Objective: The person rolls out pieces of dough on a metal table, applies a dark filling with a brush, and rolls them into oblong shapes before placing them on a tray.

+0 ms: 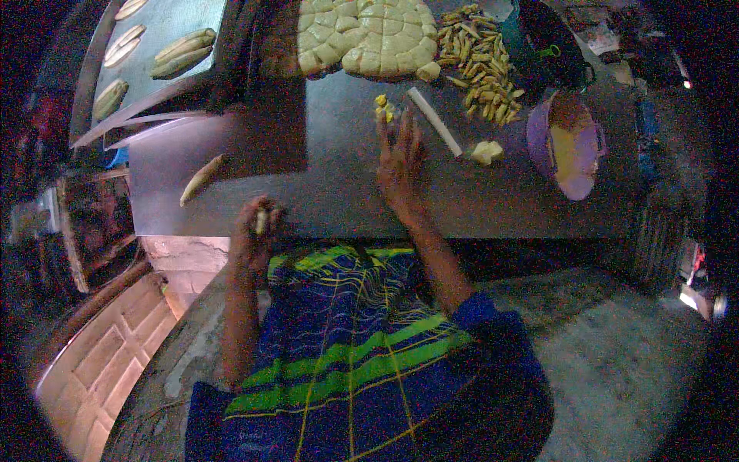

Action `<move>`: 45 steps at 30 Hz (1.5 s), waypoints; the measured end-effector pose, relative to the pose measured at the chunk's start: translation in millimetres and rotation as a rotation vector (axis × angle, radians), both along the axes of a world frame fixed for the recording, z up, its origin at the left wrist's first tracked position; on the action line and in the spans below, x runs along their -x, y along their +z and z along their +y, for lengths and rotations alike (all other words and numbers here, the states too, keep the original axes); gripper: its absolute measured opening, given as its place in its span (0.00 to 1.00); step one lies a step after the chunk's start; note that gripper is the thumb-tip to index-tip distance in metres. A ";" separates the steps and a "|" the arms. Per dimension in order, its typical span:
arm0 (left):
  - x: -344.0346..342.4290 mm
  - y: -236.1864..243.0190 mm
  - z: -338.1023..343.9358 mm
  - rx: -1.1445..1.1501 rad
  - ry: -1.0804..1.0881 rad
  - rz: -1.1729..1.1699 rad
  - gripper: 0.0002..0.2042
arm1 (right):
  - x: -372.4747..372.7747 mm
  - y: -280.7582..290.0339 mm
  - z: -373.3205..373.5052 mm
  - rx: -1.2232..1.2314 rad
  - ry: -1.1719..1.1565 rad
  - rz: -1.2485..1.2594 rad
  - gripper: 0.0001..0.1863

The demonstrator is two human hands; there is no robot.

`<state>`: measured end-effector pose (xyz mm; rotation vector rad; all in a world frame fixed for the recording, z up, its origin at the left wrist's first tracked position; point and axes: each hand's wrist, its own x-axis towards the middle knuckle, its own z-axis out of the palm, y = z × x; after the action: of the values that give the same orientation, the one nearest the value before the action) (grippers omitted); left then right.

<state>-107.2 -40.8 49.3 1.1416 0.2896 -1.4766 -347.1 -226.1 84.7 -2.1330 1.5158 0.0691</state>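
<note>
My left hand [257, 231] is at the table's front edge, fingers curled round a small pale piece of dough [262, 222]. Farther in, my right hand [400, 165] reaches over the metal table [339, 185] with its fingers extended. Its fingertips are at a small crumbly yellow lump [384, 106]; I cannot tell if they touch it. Just right of that hand lie a white stick [435, 122] and a pale dough lump [486, 152]. A long tapered dough roll [202, 179] rests on the table beyond my left hand.
A slab of dough [369, 38] scored into pieces lies at the back, beside a heap of yellow-brown strips [483, 73]. A purple bowl [543, 138] with pale residue inside stands tilted at right. At far left a metal tray [154, 31] carries several shaped dough pieces [183, 54].
</note>
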 end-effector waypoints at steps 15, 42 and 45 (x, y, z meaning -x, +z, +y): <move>-5.4 12.8 20.5 0.199 0.074 -0.323 0.11 | 13.0 -72.3 36.9 0.429 -0.042 -0.476 0.16; -49.1 14.2 46.7 0.189 -0.399 -0.776 0.21 | -88.7 -87.5 96.2 0.155 0.644 -0.303 0.40; -34.1 43.9 42.3 0.115 -0.329 -0.809 0.17 | -16.8 -74.0 68.0 0.261 0.501 -0.136 0.40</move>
<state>-73.2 1.5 93.2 1.6357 -0.5560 -1.1612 -330.3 -158.1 10.8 -2.6234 0.9267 -0.1028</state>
